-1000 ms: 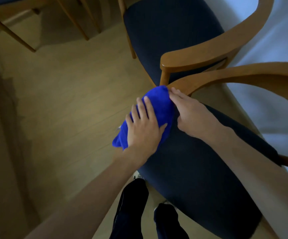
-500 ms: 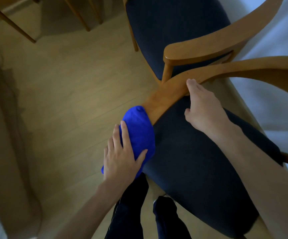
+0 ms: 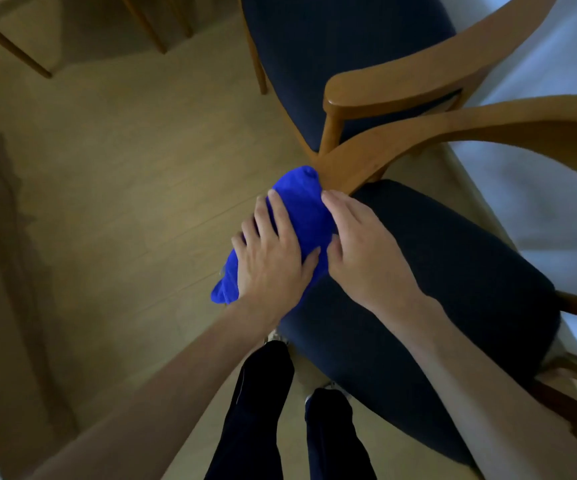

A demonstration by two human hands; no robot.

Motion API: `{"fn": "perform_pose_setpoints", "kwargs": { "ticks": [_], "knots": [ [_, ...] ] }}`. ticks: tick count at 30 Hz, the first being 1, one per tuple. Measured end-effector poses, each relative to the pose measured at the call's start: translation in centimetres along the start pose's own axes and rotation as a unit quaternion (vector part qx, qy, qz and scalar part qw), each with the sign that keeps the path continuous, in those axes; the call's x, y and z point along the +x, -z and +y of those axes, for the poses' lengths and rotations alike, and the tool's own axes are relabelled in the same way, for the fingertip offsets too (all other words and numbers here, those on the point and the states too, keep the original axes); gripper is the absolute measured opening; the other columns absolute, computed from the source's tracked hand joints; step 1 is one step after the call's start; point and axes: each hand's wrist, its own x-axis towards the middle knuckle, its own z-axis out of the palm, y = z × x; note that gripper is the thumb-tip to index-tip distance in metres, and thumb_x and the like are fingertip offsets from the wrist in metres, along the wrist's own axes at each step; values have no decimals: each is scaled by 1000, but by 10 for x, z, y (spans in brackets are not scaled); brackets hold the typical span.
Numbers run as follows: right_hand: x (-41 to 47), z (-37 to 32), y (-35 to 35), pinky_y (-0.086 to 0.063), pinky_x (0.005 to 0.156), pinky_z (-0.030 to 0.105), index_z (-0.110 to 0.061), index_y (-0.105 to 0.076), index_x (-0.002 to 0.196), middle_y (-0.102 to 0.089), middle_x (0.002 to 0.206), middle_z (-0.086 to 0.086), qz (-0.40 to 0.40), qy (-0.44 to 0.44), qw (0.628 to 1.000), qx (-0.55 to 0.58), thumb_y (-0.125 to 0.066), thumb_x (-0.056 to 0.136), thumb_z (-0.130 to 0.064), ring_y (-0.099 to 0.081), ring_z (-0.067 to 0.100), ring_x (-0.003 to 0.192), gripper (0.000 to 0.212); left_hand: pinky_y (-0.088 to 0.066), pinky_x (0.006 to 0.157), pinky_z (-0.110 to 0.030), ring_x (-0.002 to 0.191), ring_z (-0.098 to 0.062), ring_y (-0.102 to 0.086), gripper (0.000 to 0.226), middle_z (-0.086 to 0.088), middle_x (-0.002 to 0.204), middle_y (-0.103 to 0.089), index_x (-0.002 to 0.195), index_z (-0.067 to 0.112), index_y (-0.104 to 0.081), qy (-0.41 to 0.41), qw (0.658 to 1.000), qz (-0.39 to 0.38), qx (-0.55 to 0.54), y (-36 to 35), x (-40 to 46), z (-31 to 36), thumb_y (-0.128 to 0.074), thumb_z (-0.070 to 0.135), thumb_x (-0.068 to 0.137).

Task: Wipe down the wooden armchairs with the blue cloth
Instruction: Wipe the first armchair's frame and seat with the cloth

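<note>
Step in hand: wiping the armrest of the near armchair [image 3: 418, 271]. The blue cloth [image 3: 301, 216] is draped over the front end of that chair's wooden armrest [image 3: 436, 133], just at 10 o'clock of the dark seat cushion.

Left hand [image 3: 273, 258] lies flat on the cloth, fingers [image 3: 280, 220] straight & spread, pressing down w/ the thumb along the cloth's right side; not pinching it. Right hand [image 3: 359, 251] sits just beside at 3 o'clock, fingers loosely bent, tips touching the cloth's edge; whether it actually grips cloth or wood underneath can't be told.

Next move, as a judgement: keep palm pressure on & slide the cloth toward 1–2 o'clock along the bare curve of the arm, following the bend so it doesn't slip off the narrow wood. The far armchair [image 3: 332, 46] at 12 o'clock looks untouched by the cloth now.

Count: 2 armchairs plainly seen, 1 cloth, 2 hands. Wooden legs [image 3: 10, 43] at 11 o'clock — maybe more furniture, can't tell what.
</note>
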Motion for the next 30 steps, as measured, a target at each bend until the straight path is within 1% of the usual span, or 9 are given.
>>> {"fn": "perform_pose_setpoints", "kwargs": {
  "ticks": [5,8,11,15,17,21,23,25,30],
  "knots": [
    [5,32,9,-45,84,11,-28,-48,125,-53,121,-17,39,-193,948,250,-56,90,-2,-51,-11,108,45,-34,106,-47,132,-33,-33,98,-13,154,-19,151,10,-10,-140,981,-68,-114,24,63,15,-57,55,79],
    [11,49,12,-38,92,16,-32,-45,129,-51,127,-19,-51,-240,913,325,-69,87,-12,-48,-5,118,53,-27,114,-39,137,-18,-28,83,-2,154,-27,152,20,-20,-174,922,-148,-312,46,98,-1,-57,30,78],
    [17,47,19,-51,97,31,-28,-51,126,-60,122,-12,-75,-227,900,364,-74,86,-30,-58,4,113,46,-22,116,-40,143,-19,-21,90,0,158,-20,152,33,-15,-239,917,-174,-268,57,114,-11,-59,16,76],
    [15,47,45,-48,88,28,-31,-55,115,-61,111,-15,-68,-155,948,269,-64,93,-36,-58,2,103,25,-11,108,-47,148,-26,8,107,4,161,8,147,53,-3,-391,908,-137,-63,61,117,13,-63,19,65],
    [8,52,67,-41,84,19,-33,-53,115,-56,108,-16,-42,-124,975,180,-62,94,-34,-53,-3,99,22,-9,111,-52,147,-28,14,96,0,162,8,145,47,-22,-437,893,-99,-38,67,119,32,-66,19,64],
    [-23,76,122,-40,80,14,-37,-56,107,-56,102,-18,-1,-135,986,98,-63,92,-25,-54,-4,95,21,-25,111,-51,142,-25,-23,51,0,149,-33,115,28,-52,-493,861,-32,-118,77,117,74,-72,28,68],
    [-44,91,140,-42,76,16,-36,-60,105,-61,96,-19,10,-161,985,58,-65,90,-22,-58,-2,91,21,-46,90,-38,108,-13,-51,41,10,119,-48,104,31,-52,-499,850,-72,-152,75,111,99,-76,31,71],
    [-65,104,143,-39,73,13,-35,-61,106,-61,92,-20,10,-193,981,21,-68,88,-22,-58,-1,87,24,-50,74,-29,82,-2,-52,36,16,97,-50,94,34,-49,-483,844,-157,-174,64,99,118,-77,29,73],
    [-116,138,93,-35,81,15,-32,-65,109,-54,102,-15,-46,-264,963,-39,-76,82,-25,-52,2,93,30,-43,76,-24,86,-5,-48,37,12,99,-45,109,32,-56,-454,852,-208,-155,-4,57,127,-74,20,78]
  ]
}}
